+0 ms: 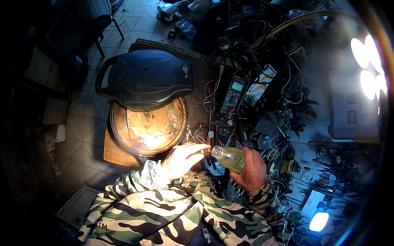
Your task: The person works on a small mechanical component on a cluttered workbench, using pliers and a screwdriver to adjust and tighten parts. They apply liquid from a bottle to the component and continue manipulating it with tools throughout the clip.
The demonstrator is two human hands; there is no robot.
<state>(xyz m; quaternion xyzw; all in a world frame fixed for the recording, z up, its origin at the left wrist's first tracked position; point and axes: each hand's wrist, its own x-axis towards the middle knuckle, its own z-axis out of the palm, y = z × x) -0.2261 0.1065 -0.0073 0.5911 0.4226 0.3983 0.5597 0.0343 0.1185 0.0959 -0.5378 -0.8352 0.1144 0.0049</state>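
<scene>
My right hand (251, 168) grips a clear bottle (230, 159) of pale yellowish liquid, tilted with its uncapped mouth toward the left. My left hand (182, 159) is at the bottle's mouth with its fingertips drawn together on something small that I cannot make out. A round, stained metal tray (147, 125) lies beside my left hand, partly under a black plastic cover (147, 76).
A multimeter (234, 94) and dense cables and tools (279, 123) crowd the right side. Bright lamps (367, 65) glare at upper right, above a grey case (353, 119). A wooden board (117, 153) lies under the tray. A chair (100, 28) stands at upper left.
</scene>
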